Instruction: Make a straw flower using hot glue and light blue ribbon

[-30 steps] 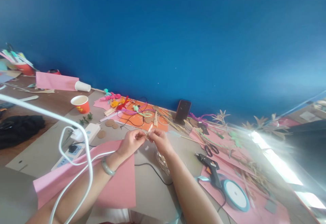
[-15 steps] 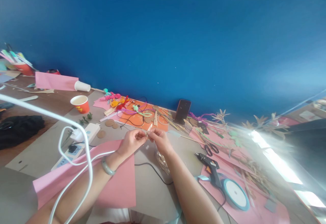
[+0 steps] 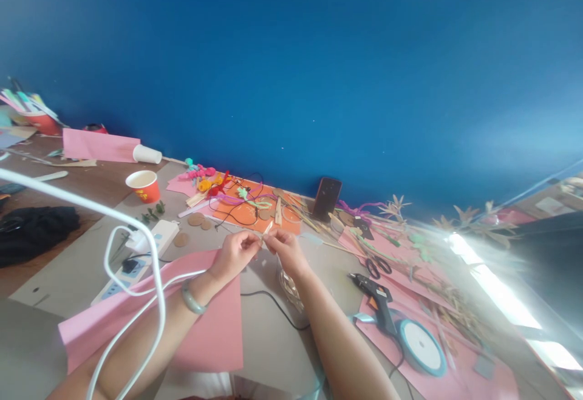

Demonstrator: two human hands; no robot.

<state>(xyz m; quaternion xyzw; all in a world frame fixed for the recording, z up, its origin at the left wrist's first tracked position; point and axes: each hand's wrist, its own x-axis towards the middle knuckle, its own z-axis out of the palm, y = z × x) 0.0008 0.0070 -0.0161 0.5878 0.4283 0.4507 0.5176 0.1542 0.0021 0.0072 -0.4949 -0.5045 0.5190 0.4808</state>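
I am pinching a small pale piece (image 3: 268, 227) between both hands over the tabletop (image 3: 282, 351).
My left hand (image 3: 234, 253) and right hand (image 3: 286, 249) are meeting at the fingertips, both gripping the piece; its tip is pointing up between them, and my fingers are hiding the rest. A pale coil (image 3: 290, 291) is lying beside my right forearm, a pink sheet (image 3: 214, 339) under my left. To the right, a black glue gun (image 3: 378, 300) is resting near the scissors (image 3: 378, 267) and a blue-rimmed spool (image 3: 421, 346). Farther back, a phone (image 3: 327, 198) is standing near the blue wall (image 3: 291, 72).
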